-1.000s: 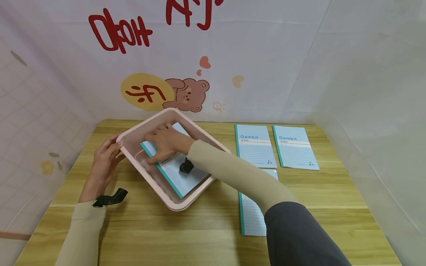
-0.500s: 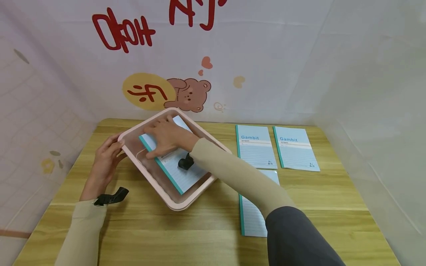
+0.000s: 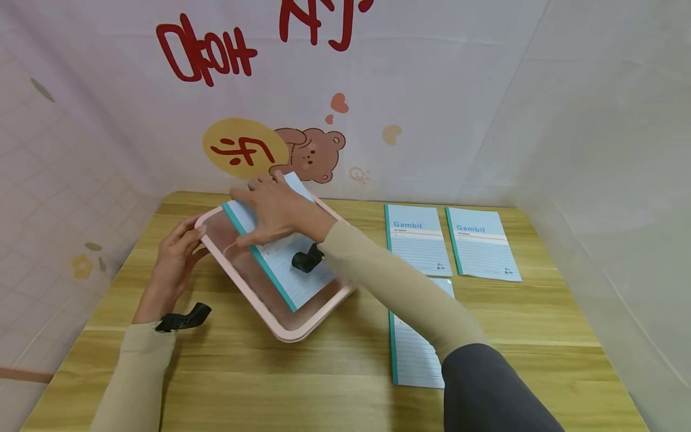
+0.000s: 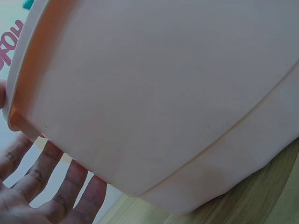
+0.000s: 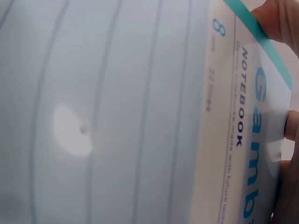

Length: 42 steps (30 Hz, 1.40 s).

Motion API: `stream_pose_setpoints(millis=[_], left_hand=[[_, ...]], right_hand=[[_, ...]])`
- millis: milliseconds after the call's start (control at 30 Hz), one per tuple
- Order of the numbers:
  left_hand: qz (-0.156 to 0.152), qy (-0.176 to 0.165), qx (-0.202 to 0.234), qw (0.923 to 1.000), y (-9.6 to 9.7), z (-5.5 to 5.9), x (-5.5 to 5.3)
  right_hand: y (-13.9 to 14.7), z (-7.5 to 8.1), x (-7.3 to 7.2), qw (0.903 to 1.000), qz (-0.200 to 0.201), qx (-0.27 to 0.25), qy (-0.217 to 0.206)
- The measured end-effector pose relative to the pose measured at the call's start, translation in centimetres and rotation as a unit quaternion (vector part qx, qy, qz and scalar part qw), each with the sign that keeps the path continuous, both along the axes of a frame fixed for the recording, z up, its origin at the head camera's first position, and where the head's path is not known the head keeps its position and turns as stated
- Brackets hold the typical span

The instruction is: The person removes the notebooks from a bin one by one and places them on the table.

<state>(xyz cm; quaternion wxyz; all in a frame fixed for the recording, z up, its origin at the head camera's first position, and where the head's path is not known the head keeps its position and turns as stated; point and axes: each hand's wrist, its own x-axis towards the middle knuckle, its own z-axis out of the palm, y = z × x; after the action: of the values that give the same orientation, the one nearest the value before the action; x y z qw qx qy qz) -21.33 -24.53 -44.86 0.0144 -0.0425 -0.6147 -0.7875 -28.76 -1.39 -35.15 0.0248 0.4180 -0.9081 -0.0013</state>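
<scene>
In the head view my right hand grips a light-blue notebook with a teal spine, tilted over a pale pink plastic bin. The thumb presses at the spine, and the fingers curl over the top edge. The right wrist view shows the printed cover close up, with fingertips at its edges. My left hand holds the bin's left corner, thumb at the rim. From the left wrist view, its fingers lie against the underside of the bin wall.
Right of the bin, two more Gambit notebooks lie side by side on the wooden table. A third notebook lies nearer, partly under the right forearm. A printed cloth backdrop rises behind the table.
My right hand has raised the notebook up from inside the bin, its top edge now above the far rim. The left hand keeps its hold on the bin corner.
</scene>
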Motion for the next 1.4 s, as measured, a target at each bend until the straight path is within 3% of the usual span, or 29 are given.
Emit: stream_pose_setpoints(millis=[400,767,1100,1400], left_hand=[[-0.004,0.001,0.008,1.0,0.1,-0.3,-0.2],[-0.011,0.007,0.028,0.9995,0.1,-0.3,-0.4],[-0.003,0.005,0.019,0.9998,-0.1,-0.3,-0.2],[-0.009,0.008,0.008,0.9999,-0.3,-0.1,-0.1]], right_hand=[[1.4,5.5,0.9,0.9988,-0.016,-0.042,0.02],[4.5,10.2,1.5,0.993,-0.031,-0.104,0.046],[8.8,11.8,1.5,0.9829,-0.048,-0.163,0.071],[13.9,11.8,1.3,0.9751,-0.089,-0.191,0.07]])
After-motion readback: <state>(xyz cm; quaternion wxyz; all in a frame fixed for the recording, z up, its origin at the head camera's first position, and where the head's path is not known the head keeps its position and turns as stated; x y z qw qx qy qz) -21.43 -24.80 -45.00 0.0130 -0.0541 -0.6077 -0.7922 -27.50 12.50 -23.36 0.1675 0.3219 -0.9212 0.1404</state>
